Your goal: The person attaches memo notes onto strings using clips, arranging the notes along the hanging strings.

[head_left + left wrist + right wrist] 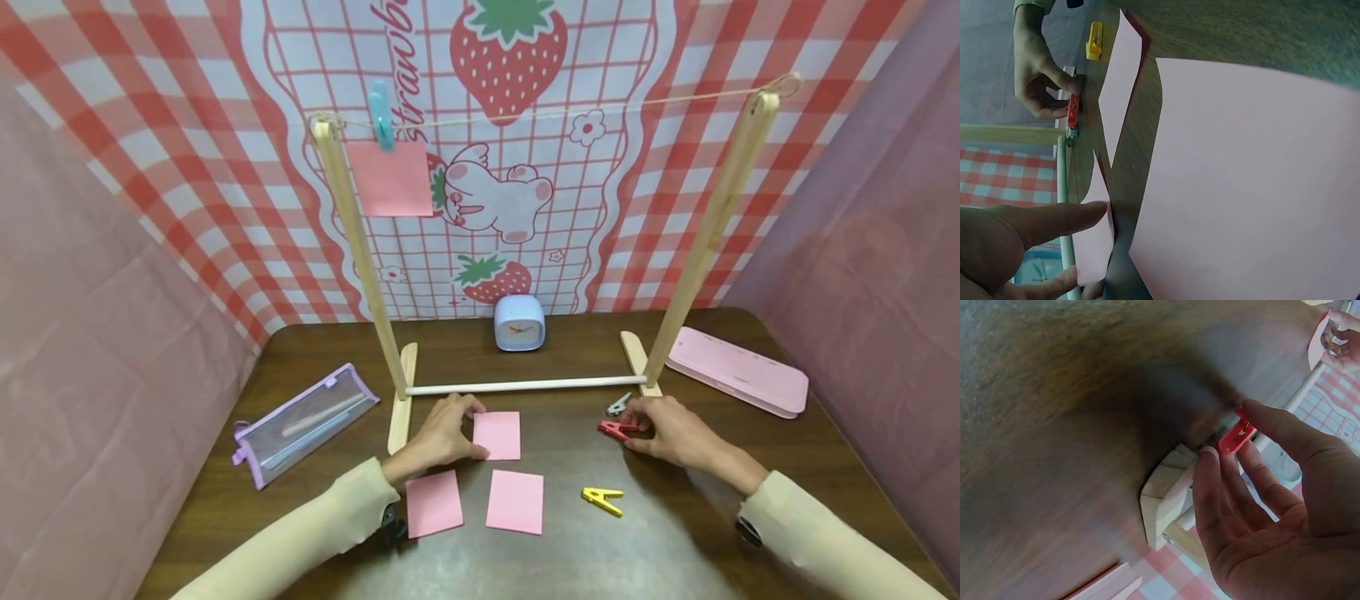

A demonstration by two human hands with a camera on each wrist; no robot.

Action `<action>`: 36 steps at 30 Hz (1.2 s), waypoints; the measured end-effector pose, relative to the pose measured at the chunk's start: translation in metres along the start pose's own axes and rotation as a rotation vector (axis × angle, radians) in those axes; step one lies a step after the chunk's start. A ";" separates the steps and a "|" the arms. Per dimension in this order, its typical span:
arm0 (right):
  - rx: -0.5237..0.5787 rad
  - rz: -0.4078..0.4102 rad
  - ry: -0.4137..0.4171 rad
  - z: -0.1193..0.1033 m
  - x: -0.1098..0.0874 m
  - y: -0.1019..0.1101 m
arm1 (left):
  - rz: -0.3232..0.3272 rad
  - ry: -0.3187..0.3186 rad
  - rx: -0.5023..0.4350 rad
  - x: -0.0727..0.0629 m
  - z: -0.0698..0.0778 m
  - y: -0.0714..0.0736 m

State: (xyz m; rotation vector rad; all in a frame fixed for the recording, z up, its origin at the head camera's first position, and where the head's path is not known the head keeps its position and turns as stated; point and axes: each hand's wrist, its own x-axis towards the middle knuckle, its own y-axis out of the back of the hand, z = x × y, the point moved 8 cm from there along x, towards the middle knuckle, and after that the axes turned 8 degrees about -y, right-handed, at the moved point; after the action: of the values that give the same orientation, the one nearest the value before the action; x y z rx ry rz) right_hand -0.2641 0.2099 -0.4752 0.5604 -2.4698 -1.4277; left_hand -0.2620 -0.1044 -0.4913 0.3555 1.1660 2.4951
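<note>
Cream sleeves come in low in the head view, nearest the camera. Between them on the dark surface lie a front-left pink note, a front-right pink note and a yellow clothespin. Behind these, the left hand has its thumb and fingers spread at the left side of a back pink note, touching it. The right hand pinches a red clothespin, just beside a grey clothespin. A wooden stand with a white rod carries a string, where a teal clothespin holds a hanging pink note. Farther out sit a mesh pencil pouch, a blue clock and a pink case.

Largest in the left wrist view is the front-left pink note, with the front-right one beyond. The left thumb overlaps one edge of the back pink note and another finger touches it farther along; I cannot tell whether they grip it.

Closest in the right wrist view is the right hand, the red clothespin between its thumb and fingertips, near the stand's foot; the left hand is at the far corner.
</note>
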 end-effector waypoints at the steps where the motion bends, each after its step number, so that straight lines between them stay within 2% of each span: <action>1: -0.002 -0.003 -0.005 0.000 0.000 0.000 | -0.007 -0.007 -0.013 0.000 0.001 -0.001; 12: 0.007 0.013 0.009 -0.010 -0.002 0.004 | -0.054 -0.039 -0.149 -0.001 0.005 -0.009; 19: 0.022 0.083 0.053 -0.021 -0.001 0.013 | -0.086 -0.050 -0.210 0.000 0.006 -0.014; 23: 0.040 0.111 0.084 -0.029 0.002 0.017 | -0.080 -0.049 -0.297 0.001 0.007 -0.014; 30: 0.040 0.097 0.086 -0.038 0.005 0.020 | -0.036 0.029 -0.510 -0.001 0.003 -0.013; 36: 0.093 0.115 0.124 -0.047 0.009 0.023 | 0.033 0.086 -0.558 0.001 -0.002 -0.004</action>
State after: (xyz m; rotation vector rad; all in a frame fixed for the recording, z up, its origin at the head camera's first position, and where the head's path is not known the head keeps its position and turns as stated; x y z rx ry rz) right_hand -0.2588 0.1801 -0.4314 0.5000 -2.4374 -1.2031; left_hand -0.2629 -0.1024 -0.4958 0.1139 0.4505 2.7472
